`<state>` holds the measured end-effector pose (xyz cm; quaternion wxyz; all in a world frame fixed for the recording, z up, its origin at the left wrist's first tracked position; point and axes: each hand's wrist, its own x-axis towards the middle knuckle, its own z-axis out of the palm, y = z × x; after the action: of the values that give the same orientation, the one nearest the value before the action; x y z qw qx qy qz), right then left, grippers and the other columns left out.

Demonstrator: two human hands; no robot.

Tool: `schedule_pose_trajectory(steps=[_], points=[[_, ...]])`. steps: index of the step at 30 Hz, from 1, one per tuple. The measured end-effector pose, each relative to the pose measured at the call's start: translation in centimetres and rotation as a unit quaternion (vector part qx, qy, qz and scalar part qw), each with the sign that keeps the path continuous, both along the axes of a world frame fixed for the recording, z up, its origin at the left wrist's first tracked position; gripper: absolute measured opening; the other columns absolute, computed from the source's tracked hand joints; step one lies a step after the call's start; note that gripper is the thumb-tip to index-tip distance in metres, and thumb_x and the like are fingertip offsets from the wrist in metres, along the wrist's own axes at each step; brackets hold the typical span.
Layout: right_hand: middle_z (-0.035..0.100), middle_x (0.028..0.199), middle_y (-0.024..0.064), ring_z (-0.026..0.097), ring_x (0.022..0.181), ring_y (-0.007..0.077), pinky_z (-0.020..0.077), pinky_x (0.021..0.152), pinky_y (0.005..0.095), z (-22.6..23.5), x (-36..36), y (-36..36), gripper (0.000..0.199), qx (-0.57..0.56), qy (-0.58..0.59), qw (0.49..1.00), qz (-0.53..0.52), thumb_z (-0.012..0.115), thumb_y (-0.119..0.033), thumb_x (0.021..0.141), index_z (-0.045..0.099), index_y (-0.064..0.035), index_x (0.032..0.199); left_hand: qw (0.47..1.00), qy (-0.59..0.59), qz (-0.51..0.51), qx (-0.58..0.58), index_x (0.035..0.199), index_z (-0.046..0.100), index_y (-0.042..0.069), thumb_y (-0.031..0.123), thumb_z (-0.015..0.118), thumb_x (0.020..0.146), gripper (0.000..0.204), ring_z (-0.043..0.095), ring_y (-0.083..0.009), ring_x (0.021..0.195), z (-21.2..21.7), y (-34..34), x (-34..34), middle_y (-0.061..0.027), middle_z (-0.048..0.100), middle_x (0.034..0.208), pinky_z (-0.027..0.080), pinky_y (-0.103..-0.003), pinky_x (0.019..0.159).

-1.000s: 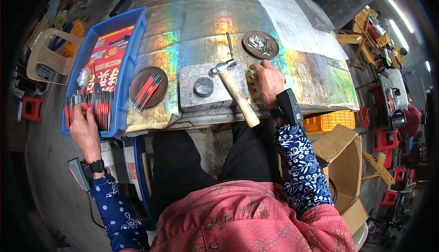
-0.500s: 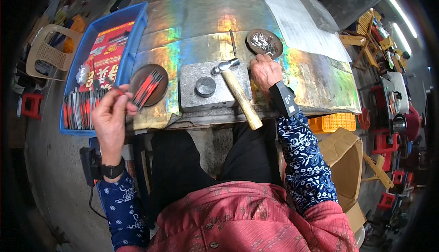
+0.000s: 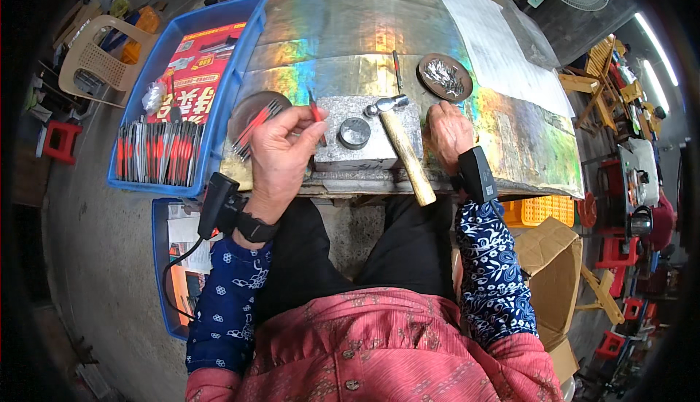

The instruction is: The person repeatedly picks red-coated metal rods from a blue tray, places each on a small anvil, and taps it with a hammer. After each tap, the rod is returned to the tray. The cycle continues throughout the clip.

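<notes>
My left hand (image 3: 281,150) is closed on a thin red-handled piece (image 3: 316,114) and holds it over the left edge of a grey metal block (image 3: 364,139). A round steel die (image 3: 354,132) sits in the block's middle. A wooden-handled hammer (image 3: 401,150) lies across the block's right side, its head pointing away from me. My right hand (image 3: 448,133) rests knuckles-up on the shiny table just right of the hammer; I cannot tell whether its fingers pinch anything. A brown dish (image 3: 255,114) with red-handled pieces sits left of the block.
A brown dish of small silver parts (image 3: 445,77) lies beyond my right hand. A blue crate (image 3: 186,95) at the left holds rows of red-handled pieces and a red packet. White sheets (image 3: 503,44) cover the table's right. An orange basket (image 3: 543,211) and a cardboard box (image 3: 550,271) sit lower right.
My left hand came out of the blue crate, passed the brown dish, and now holds a red-handled piece at the grey block. My right hand shifted slightly along the table beside the hammer.
</notes>
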<state>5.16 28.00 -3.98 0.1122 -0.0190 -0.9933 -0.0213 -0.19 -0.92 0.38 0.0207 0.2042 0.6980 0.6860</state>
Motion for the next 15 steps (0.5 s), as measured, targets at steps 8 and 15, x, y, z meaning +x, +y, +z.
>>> schedule_pose_trajectory(steps=[8, 15], points=[[0.062, 0.08, 0.0168, 0.063, 0.073, 0.0342, 0.0491, 0.067, 0.0399, 3.5, 2.4, -2.7, 0.012, -0.238, 0.123, 0.963, -0.029, 0.065, -0.005, 0.08, 0.058, -0.0027, 0.089, 0.99, 0.092, 0.018, -0.107, 0.095, 0.069, -0.005, -0.002, 0.07, 0.082, 0.013, 0.06, -0.0034, 0.073, -0.7, 0.0, 0.9, -0.0041, 0.069, 0.086, 0.049, -0.019, 0.066], [0.063, 0.083, 0.0166, 0.063, 0.071, 0.0292, 0.05, 0.065, 0.035, 6.8, 5.1, -7.3, 0.011, -0.405, 0.149, 0.902, 0.014, 0.062, -0.002, 0.082, 0.063, -0.001, 0.093, 0.999, -0.019, 0.01, 0.023, 0.099, 0.069, -0.004, -0.001, 0.07, 0.084, 0.015, 0.063, -0.0079, 0.071, -0.3, 0.2, 1.9, -0.0051, 0.07, 0.085, 0.049, -0.019, 0.062]])
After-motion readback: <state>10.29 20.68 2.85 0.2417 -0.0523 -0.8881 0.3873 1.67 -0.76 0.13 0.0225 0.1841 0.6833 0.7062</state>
